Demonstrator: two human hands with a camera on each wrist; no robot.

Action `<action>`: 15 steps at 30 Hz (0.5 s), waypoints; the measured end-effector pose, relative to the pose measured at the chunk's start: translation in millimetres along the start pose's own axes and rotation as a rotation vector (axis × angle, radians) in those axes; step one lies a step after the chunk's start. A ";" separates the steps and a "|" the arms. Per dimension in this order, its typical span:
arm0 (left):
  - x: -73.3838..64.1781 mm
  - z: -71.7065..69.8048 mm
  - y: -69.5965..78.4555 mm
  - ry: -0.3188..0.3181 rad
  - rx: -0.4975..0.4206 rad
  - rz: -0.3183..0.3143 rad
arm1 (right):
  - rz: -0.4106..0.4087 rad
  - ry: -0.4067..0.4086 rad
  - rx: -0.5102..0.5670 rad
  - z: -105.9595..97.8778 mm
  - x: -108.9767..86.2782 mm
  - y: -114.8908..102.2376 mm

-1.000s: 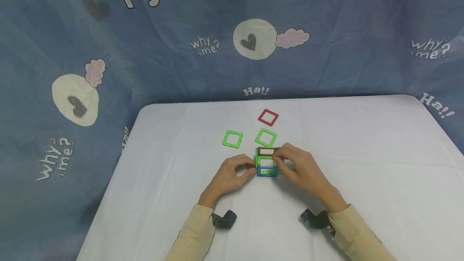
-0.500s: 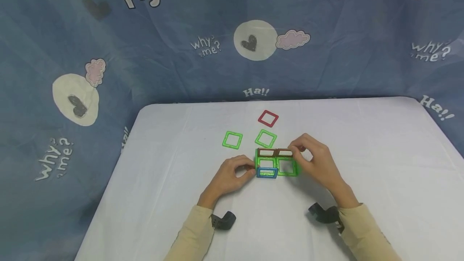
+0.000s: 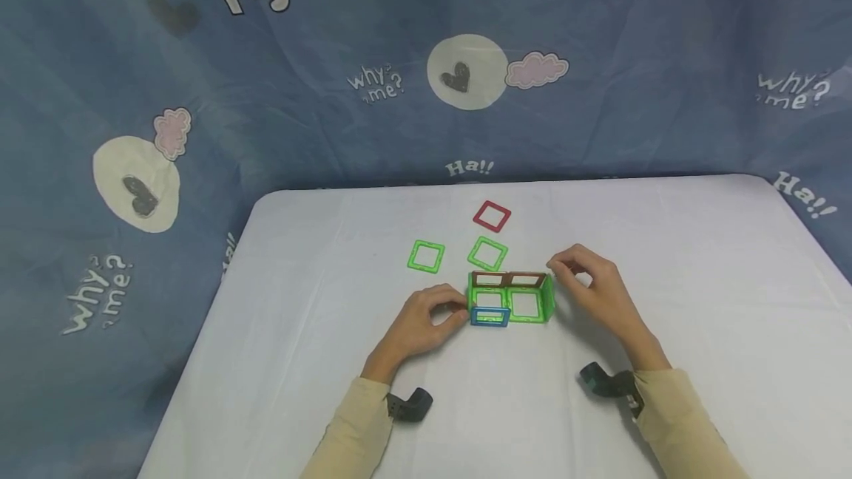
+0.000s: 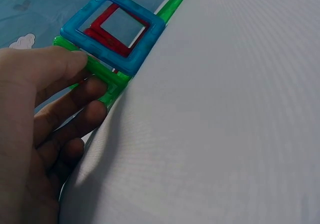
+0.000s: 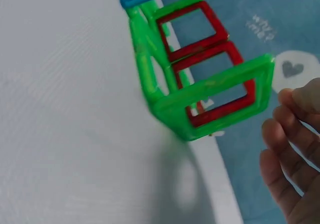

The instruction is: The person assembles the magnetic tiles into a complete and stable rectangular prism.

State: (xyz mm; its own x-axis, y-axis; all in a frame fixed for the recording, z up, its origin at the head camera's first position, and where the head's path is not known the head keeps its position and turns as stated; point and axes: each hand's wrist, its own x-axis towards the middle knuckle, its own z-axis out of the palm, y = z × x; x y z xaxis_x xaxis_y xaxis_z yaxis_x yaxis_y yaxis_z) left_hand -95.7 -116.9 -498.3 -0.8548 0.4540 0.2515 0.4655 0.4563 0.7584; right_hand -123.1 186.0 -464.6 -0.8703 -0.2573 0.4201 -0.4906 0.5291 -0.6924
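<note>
Green tile frame (image 3: 509, 300), red-backed, one front square blue, stands at three o'clock from the left hand's (image 3: 419, 324) fingers pinching it, eight o'clock from the right hand's (image 3: 604, 296) loosely curled, empty ones.

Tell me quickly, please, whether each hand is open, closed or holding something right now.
Left hand: closed, pinching the green left side panel.
Right hand: open, holding nothing.
</note>
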 end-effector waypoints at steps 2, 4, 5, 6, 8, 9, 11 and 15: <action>-0.2 -0.9 -0.7 0.008 -0.001 0.006 | 0.050 -0.010 0.029 2.6 0.7 5.5; -0.5 -1.2 -1.2 0.006 -0.006 0.008 | 0.110 -0.034 0.035 5.0 0.4 10.5; -0.9 -1.5 -0.9 0.001 -0.008 0.005 | 0.141 -0.055 0.036 6.1 0.0 13.0; -1.3 -1.6 -0.8 -0.007 -0.009 0.001 | 0.171 -0.079 0.038 7.3 -0.6 15.0; -0.6 0.3 0.4 -0.028 -0.005 -0.002 | 0.221 -0.122 0.023 6.9 -2.9 19.2; -0.3 0.9 0.8 -0.038 -0.003 -0.006 | 0.236 -0.142 0.019 6.9 -3.3 21.0; -0.3 1.2 1.1 -0.041 0.007 -0.018 | 0.249 -0.181 0.046 8.0 -1.3 24.5; -1.0 -0.9 0.3 -0.020 0.004 -0.036 | 0.211 -0.248 0.101 11.7 10.9 28.0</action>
State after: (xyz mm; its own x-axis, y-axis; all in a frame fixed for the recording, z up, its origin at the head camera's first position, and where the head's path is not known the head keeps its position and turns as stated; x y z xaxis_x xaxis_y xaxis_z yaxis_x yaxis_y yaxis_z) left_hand -94.9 -117.8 -497.9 -0.8663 0.4521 0.2122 0.4354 0.4755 0.7644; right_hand -146.8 188.6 -486.3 -0.9314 -0.3456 0.1146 -0.2895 0.5120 -0.8088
